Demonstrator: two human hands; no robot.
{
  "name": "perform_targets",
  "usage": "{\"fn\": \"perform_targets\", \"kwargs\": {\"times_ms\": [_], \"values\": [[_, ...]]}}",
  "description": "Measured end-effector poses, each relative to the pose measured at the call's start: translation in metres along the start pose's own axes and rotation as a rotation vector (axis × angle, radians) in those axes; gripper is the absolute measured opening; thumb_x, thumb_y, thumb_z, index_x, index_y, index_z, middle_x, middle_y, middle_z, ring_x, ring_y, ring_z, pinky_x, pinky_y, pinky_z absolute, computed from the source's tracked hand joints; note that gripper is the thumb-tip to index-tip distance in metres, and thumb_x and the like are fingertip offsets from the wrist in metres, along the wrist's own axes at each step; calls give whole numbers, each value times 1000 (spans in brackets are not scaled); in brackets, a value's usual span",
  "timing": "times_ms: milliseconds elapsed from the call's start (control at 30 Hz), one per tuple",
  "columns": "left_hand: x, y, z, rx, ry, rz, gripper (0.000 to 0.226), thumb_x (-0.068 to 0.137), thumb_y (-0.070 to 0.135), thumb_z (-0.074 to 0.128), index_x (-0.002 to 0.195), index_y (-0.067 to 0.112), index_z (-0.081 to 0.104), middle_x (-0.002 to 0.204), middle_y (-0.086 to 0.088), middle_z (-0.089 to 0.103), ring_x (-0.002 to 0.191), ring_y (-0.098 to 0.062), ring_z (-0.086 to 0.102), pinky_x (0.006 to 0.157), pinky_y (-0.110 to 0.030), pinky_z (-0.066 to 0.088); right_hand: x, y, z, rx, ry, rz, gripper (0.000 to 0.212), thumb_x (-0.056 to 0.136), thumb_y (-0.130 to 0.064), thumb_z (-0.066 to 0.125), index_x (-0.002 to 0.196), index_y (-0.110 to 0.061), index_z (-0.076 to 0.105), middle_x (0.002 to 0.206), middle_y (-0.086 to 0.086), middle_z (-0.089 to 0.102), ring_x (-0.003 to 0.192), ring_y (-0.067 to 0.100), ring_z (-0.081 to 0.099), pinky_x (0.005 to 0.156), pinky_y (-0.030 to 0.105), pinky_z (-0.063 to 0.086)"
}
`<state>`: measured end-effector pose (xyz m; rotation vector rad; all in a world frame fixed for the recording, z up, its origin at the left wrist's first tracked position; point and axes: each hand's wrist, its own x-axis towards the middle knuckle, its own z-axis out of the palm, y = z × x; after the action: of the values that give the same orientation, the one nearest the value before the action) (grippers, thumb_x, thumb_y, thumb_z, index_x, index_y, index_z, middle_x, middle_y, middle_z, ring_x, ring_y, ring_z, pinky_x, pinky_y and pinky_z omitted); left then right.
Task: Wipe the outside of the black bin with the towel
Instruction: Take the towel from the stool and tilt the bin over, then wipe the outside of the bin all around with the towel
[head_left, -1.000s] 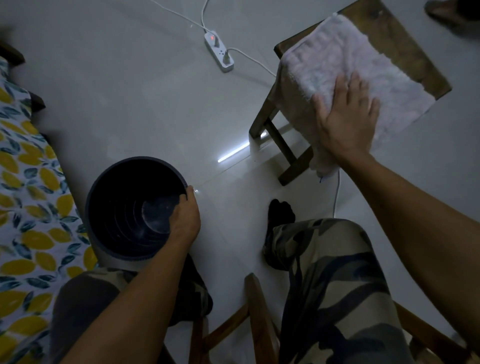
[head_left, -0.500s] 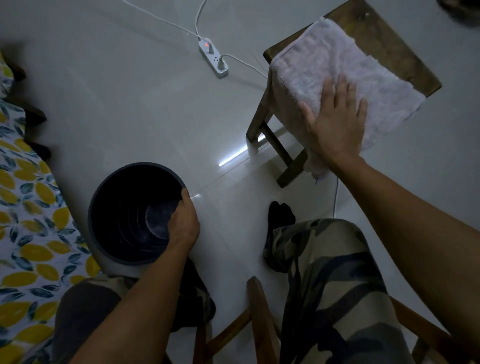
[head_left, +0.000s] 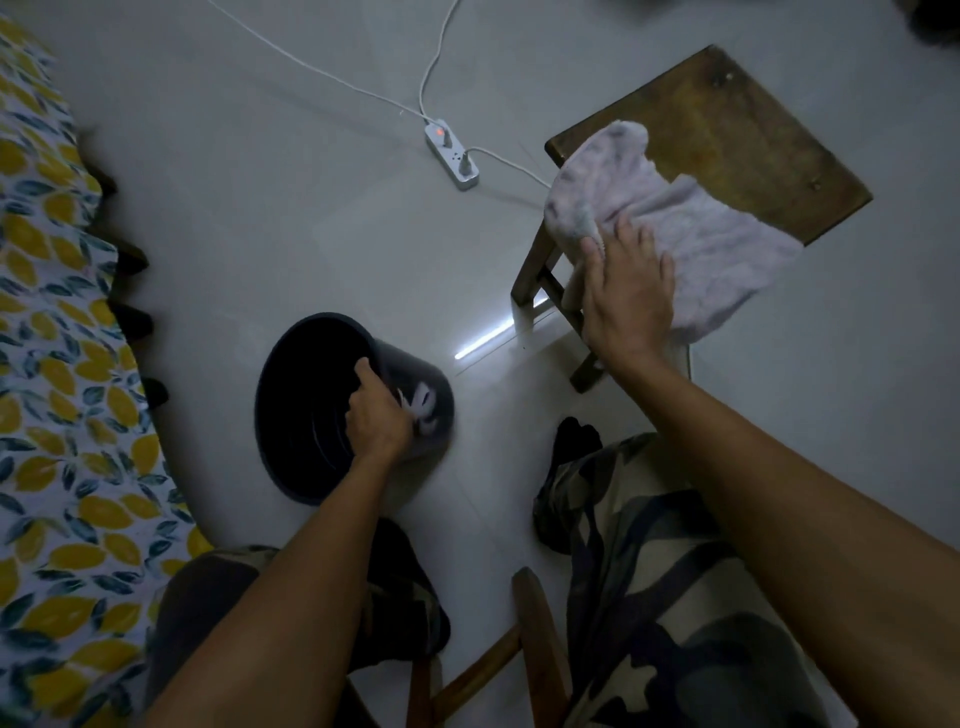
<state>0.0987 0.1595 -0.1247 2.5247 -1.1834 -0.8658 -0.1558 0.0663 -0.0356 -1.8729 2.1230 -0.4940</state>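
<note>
Black bin (head_left: 306, 415) (white mark), pale pink towel (head_left: 691, 228), camouflage trousers (head_left: 675, 597)

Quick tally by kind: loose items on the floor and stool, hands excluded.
Black round plastic bin: 1
Pale pink terry towel: 1
Brown wooden stool: 1
White power strip with a red light: 1
Total: 4

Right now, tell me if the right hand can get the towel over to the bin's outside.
Probably yes. The right hand already lies on the towel on the stool, and only bare floor shows between it and the tilted bin, steadied by the left hand.
</note>
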Motion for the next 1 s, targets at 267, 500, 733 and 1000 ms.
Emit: {"fn": "perform_targets", "kwargs": {"times_ms": [267,500,733,1000], "values": [[30,-40,-40,-223,27,-156,58,89,-1,60,143,12,41,128,-18,63,117,-38,60,100,-47,52,-43,-71,-1,788,-200,231,39,108,-54,32,103,-30,63,105,-1,71,99,3,68,94,38,57],[40,-73,-34,-309,-63,-243,44,88,-2,51,128,12,63,123,-14,67,106,-33,62,96,-45,55,-62,-100,7,936,-250,368,57,104,-63,35,143,-29,59,143,-6,62,134,11,55,117,41,43],[65,-108,-36,-481,-81,-348,43,84,3,60,125,14,66,114,-9,71,96,-28,67,85,-46,61,-78,-114,7,930,-301,372,47,108,-55,33,126,-27,65,113,-10,70,99,-9,67,89,24,57],[67,-134,-42,-363,-196,-265,45,91,25,61,135,19,52,126,-12,63,107,-35,61,94,-41,53,-103,-134,15,825,-302,381,82,84,-86,38,144,-33,54,138,1,63,122,17,64,105,55,53]]}}
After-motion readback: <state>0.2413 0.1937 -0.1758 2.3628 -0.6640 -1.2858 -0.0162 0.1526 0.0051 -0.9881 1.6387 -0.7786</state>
